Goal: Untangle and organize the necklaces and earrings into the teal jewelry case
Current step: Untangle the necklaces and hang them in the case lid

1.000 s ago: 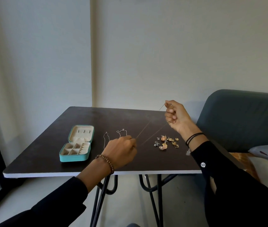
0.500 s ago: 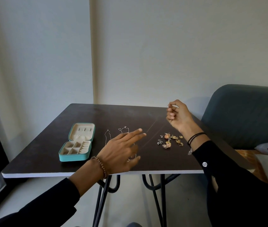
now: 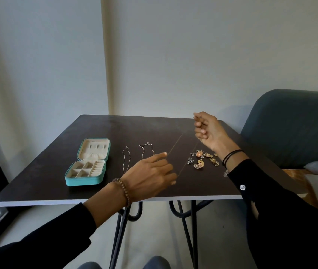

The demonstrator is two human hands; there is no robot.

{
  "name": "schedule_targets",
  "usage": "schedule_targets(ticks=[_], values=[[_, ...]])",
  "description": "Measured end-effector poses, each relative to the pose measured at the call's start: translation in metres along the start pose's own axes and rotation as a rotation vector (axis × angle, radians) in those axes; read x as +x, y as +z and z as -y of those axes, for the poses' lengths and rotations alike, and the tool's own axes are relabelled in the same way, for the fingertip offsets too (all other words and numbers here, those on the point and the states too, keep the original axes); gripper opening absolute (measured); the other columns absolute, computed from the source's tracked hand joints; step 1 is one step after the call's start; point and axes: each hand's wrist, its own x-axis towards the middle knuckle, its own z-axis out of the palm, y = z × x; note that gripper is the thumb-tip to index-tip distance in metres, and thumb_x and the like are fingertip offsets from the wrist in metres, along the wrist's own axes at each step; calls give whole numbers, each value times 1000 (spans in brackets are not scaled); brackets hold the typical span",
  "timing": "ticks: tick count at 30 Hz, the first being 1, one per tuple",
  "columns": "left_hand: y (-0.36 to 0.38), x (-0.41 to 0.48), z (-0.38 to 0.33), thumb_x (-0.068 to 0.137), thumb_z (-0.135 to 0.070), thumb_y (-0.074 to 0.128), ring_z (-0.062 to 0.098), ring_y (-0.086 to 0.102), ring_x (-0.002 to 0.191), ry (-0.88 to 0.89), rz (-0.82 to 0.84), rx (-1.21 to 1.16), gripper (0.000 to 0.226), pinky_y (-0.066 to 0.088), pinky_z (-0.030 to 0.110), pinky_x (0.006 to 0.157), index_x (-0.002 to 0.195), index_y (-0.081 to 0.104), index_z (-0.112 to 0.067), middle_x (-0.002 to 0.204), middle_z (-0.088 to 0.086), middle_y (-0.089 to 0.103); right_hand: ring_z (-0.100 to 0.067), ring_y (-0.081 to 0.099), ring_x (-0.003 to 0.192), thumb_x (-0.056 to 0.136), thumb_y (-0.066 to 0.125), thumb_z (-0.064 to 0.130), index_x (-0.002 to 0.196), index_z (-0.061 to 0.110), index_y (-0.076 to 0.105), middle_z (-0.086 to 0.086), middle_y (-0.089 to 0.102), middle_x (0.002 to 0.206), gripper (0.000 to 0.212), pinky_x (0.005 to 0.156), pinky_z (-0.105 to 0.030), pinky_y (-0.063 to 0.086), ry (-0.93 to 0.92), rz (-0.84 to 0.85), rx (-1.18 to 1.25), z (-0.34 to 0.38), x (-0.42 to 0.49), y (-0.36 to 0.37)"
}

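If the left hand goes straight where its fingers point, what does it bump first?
Probably the thin necklace chain stretched just past the left hand; depth is hard to judge.

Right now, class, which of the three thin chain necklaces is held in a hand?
The long thin chain necklace, pinched by the right hand; the two looped silver chains lie loose on the dark table.

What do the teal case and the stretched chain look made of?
Teal case: matte teal shell, probably faux leather, with soft cream lining, likely velvet. Chain: very thin metal, seemingly gold-toned by its faint glint; links too fine to tell.
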Motion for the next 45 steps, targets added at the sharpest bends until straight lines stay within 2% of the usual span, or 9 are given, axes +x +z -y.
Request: schedule_targets(ticks=[6, 11, 14, 16, 20, 26, 34, 40, 45], values=[[29, 5, -23, 99, -23, 53, 18, 62, 73, -77, -2, -113, 19, 50, 37, 102, 91, 68, -16, 81, -2, 63, -6, 41, 52, 100, 64, 18, 96, 5, 68, -2, 68, 85, 14, 40, -15, 29, -83, 3, -576, -19, 26, -3], [37, 16, -39, 101, -45, 34, 16, 63, 75, -263, 160, -277, 43, 48, 29, 59, 106, 68, -19, 91, -5, 62, -3, 58, 76, 101, 61, 23, 91, 21, 70, 6, 76, 98, 14, 72, -22, 47, -221, 52, -1070, -42, 52, -1], [40, 27, -42, 97, -57, 13, 19, 61, 82, -391, 312, -392, 66, 48, 32, 58, 115, 63, -16, 100, -3, 57, -5, 66, 90, 98, 66, 24, 90, 21, 72, 4, 78, 94, 10, 73, -14, 43, -267, 56, -1244, -60, 68, -4], [45, 32, -41, 96, -59, 9, 18, 59, 86, -422, 346, -428, 70, 50, 34, 63, 112, 63, -17, 99, -2, 55, -2, 65, 82, 96, 70, 21, 93, 19, 74, 2, 77, 91, 6, 67, -10, 40, -289, 31, -1264, -70, 78, -8], [57, 33, -38, 102, -55, 24, 17, 54, 88, -344, 324, -402, 58, 48, 32, 75, 108, 70, -20, 95, -2, 56, -1, 62, 70, 93, 74, 21, 93, 19, 75, 4, 71, 84, 3, 79, -21, 47, -320, 25, -1237, -82, 90, -13], [65, 30, -40, 102, -49, 33, 12, 60, 84, -234, 194, -303, 52, 40, 32, 107, 97, 76, -21, 89, -4, 62, -8, 63, 89, 93, 74, 23, 104, 14, 78, 5, 69, 91, 14, 81, -21, 46, -349, 56, -1320, -90, 96, -14], [70, 25, -62, 104, -47, 26, 16, 56, 81, -370, 121, -181, 53, 49, 33, 91, 104, 73, -23, 91, -2, 60, -14, 68, 89, 92, 75, 24, 95, 20, 77, 1, 74, 93, 6, 83, -37, 60, -379, 10, -1379, -107, 99, -17], [70, 25, -67, 101, -50, 29, 13, 52, 77, -422, 119, -151, 51, 45, 26, 68, 105, 72, -23, 87, -3, 54, -6, 60, 84, 93, 73, 35, 92, 27, 75, 13, 65, 87, 9, 59, -22, 38, -464, -22, -1492, -109, 90, -19], [70, 23, -71, 102, -51, 22, 14, 50, 79, -444, 158, -189, 57, 46, 31, 70, 107, 70, -19, 90, -2, 53, -9, 57, 98, 92, 74, 37, 95, 28, 77, 11, 67, 94, 10, 70, -29, 39, -524, -116, -1532, -114, 88, -20]])
